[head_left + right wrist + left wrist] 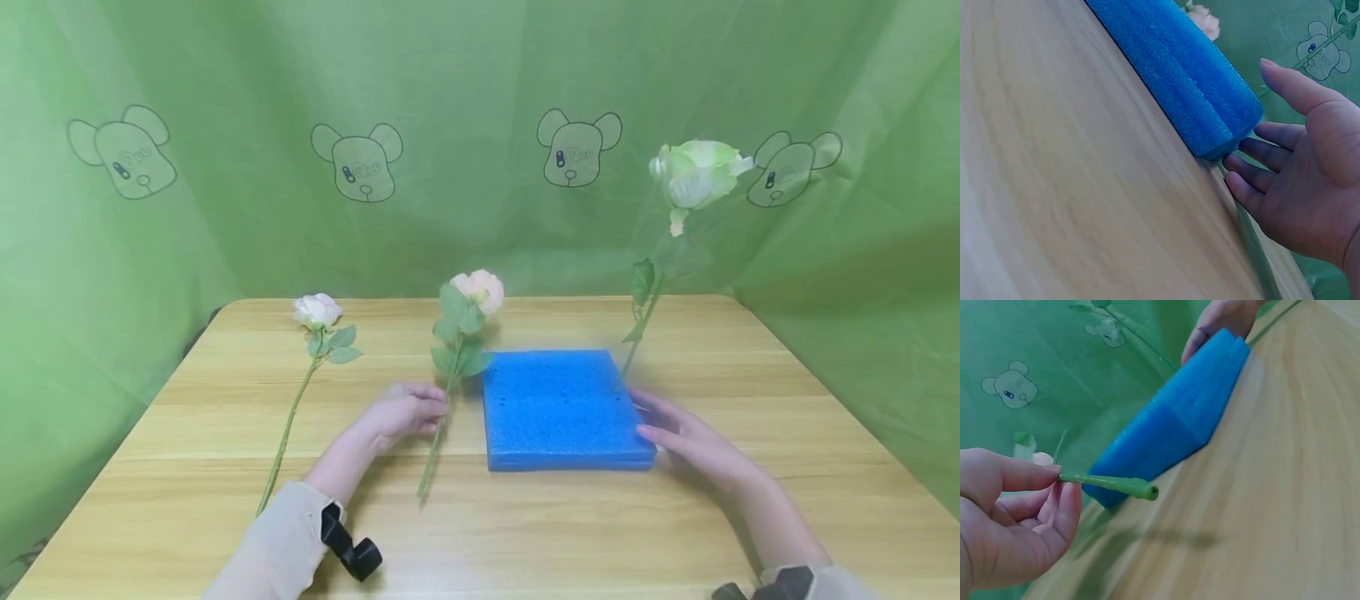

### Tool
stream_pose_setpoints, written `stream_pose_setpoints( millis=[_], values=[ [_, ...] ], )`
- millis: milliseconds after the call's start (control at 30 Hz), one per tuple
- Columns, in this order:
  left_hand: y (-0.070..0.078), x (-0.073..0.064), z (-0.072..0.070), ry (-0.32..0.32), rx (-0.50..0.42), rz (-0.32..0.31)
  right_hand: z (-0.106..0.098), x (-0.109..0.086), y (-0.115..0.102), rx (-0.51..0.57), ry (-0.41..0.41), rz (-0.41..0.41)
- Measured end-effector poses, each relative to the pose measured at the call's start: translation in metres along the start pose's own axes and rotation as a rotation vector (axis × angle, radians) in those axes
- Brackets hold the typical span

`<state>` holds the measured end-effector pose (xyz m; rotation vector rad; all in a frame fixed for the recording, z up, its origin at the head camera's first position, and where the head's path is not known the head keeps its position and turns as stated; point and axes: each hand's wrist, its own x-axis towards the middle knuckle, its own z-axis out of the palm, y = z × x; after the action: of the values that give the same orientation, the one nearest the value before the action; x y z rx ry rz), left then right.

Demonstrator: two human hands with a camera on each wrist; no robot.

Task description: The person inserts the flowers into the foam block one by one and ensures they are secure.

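Note:
My left hand pinches the green stem of a pale pink artificial rose between thumb and fingers. The rose is held upright left of a blue foam block, its cut stem end pointing down toward me. Small holes run in a row across the block's top. At its right edge my right hand has loosely extended fingers, fingertips right at the foam's side in the right wrist view. A tall white-green rose stands at the block's right side, leaning right.
A white-pink rose with a long stem lies on the left of the wooden table. Behind the table hangs a green curtain printed with bear heads. Black wrist-worn devices sit on both sleeves.

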<state>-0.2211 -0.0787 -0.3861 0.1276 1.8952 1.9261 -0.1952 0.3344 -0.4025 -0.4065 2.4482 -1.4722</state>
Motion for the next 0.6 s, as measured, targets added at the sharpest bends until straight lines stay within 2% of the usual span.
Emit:
stream_pose_setpoints(
  millis=[300,600],
  values=[
    [0.02,0.003,0.011,0.095,0.037,0.119,-0.002,-0.002,0.002,0.01,-0.008,-0.036],
    [0.039,0.009,0.025,0.135,0.053,0.24,-0.002,-0.002,0.0,-0.001,-0.032,-0.07]
  ],
)
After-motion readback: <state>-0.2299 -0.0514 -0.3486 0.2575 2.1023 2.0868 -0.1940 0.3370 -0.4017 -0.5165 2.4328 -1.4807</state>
